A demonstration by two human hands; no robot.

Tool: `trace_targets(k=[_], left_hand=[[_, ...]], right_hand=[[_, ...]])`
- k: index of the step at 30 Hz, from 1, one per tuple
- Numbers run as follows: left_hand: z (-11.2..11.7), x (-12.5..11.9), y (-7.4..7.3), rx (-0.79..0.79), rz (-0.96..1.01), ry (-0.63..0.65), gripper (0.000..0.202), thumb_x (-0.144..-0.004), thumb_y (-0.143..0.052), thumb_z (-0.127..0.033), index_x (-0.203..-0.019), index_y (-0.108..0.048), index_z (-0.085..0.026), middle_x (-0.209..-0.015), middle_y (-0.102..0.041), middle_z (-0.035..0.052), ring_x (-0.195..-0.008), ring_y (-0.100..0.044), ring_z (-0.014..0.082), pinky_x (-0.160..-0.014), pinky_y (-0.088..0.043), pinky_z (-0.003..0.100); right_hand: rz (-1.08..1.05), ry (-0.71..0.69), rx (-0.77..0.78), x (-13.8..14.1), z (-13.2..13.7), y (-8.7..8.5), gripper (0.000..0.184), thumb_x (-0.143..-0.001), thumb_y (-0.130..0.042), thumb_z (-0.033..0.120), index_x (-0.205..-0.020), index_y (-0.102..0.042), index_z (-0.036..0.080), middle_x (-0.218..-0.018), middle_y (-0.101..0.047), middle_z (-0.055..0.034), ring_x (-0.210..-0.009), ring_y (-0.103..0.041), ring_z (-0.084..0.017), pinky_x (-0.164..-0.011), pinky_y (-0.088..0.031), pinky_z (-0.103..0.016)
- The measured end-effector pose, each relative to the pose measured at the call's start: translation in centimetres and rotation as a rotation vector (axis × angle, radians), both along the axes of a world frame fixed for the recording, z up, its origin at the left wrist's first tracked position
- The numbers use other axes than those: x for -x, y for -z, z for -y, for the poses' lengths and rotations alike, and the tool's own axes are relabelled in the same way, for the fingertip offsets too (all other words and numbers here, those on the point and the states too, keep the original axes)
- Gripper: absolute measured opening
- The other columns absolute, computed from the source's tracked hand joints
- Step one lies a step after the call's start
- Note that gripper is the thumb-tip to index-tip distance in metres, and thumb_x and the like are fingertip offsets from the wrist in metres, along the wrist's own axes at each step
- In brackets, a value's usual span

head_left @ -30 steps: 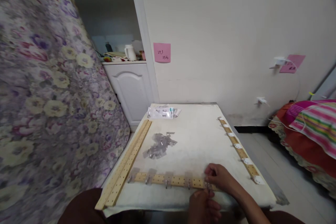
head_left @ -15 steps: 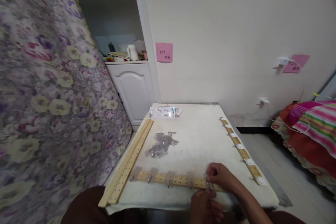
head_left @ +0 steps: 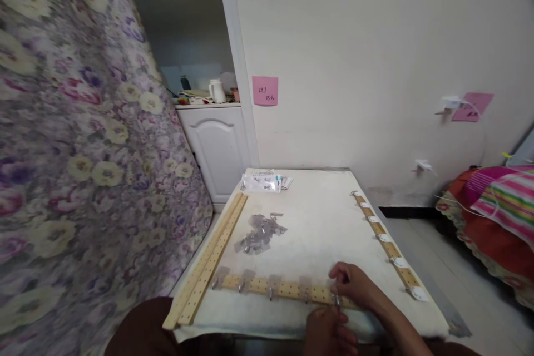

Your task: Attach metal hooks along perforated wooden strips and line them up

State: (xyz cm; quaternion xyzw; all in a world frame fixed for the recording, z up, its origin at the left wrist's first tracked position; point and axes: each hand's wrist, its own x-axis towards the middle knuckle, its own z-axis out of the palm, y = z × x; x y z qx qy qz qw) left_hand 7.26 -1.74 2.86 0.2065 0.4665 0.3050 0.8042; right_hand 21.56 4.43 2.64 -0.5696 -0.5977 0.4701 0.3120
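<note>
A wooden strip with rows of holes (head_left: 287, 289) lies across the front of the cloth-covered table (head_left: 311, 228). Along it sit several small metal hooks (head_left: 271, 292) with clear plastic backings. At the strip's right part, another small metal hook (head_left: 337, 300) stands between my hands. My right hand (head_left: 352, 283) pinches it from above, thumb and forefinger together. From below, my left hand (head_left: 327, 331) closes its fingertips at the hook's lower end; its other fingers are curled and partly hidden. A pile of clear plastic pieces with metal bits (head_left: 261, 233) lies left of centre.
Two long perforated wooden strips (head_left: 208, 258) run along the table's left edge. A strip bearing several white-backed hooks (head_left: 386, 240) lies along the right edge. Flat clear packages (head_left: 262, 182) lie at the back left. A floral curtain (head_left: 104, 167) hangs at the left.
The view has tilted up slightly, so everything sits lower and a little to the right. Both hands stay at the same hook, with only slight finger movement.
</note>
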Motion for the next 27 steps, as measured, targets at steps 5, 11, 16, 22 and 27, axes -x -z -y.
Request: trace_targets(k=[5,11,16,22,27], left_hand=[[0.1,0.0,-0.4,-0.054,-0.095,0.021,0.035,-0.061,-0.058,-0.050,-0.073,-0.052,-0.018,-0.045,-0.061,0.0021,-0.037,-0.054,0.0143,-0.043,-0.033,0.024],[0.3,0.2,-0.9,-0.093,-0.162,0.126,0.028,-0.053,-0.063,-0.044,-0.058,-0.055,-0.018,-0.039,-0.056,0.0005,-0.035,-0.047,0.0126,-0.045,-0.029,0.024],[0.6,1.4,-2.8,-0.251,-0.260,0.271,0.019,-0.050,-0.063,-0.034,-0.045,-0.058,-0.016,-0.040,-0.054,-0.0007,-0.037,-0.042,0.0093,-0.046,-0.027,0.024],[-3.6,4.8,-7.5,-0.582,-0.575,0.369,0.017,-0.073,-0.045,-0.028,-0.075,-0.059,-0.019,-0.051,-0.061,-0.0014,-0.039,-0.051,0.0134,-0.043,-0.038,0.025],[-12.2,9.9,-9.8,-1.195,-1.322,0.307,0.024,-0.084,-0.038,-0.022,-0.082,-0.062,-0.020,-0.085,-0.067,0.0055,-0.085,-0.060,0.0194,-0.076,-0.042,0.030]], right_hand=[[-0.014,0.024,-0.047,-0.7,0.1,-0.4,0.016,-0.063,-0.058,0.019,-0.078,-0.062,0.016,-0.057,-0.052,0.0053,-0.056,-0.047,-0.011,-0.054,-0.034,-0.023],[0.020,0.156,-0.160,-1.6,-0.5,-1.5,0.015,-0.070,-0.053,0.024,-0.079,-0.063,0.017,-0.059,-0.055,0.0033,-0.057,-0.050,-0.013,-0.057,-0.038,-0.025],[0.022,0.193,-0.181,-1.4,-0.5,-2.2,0.016,-0.072,-0.053,0.028,-0.081,-0.062,0.018,-0.061,-0.056,0.0035,-0.059,-0.053,-0.014,-0.058,-0.041,-0.026],[0.042,0.213,-0.211,-1.0,0.2,-3.3,0.018,-0.076,-0.051,0.031,-0.084,-0.061,0.019,-0.066,-0.058,0.0020,-0.064,-0.053,-0.016,-0.059,-0.041,-0.026],[0.081,0.206,-0.234,-0.8,0.4,-4.1,0.018,-0.078,-0.050,0.034,-0.083,-0.060,0.020,-0.062,-0.053,0.0034,-0.061,-0.050,-0.015,-0.057,-0.038,-0.026]])
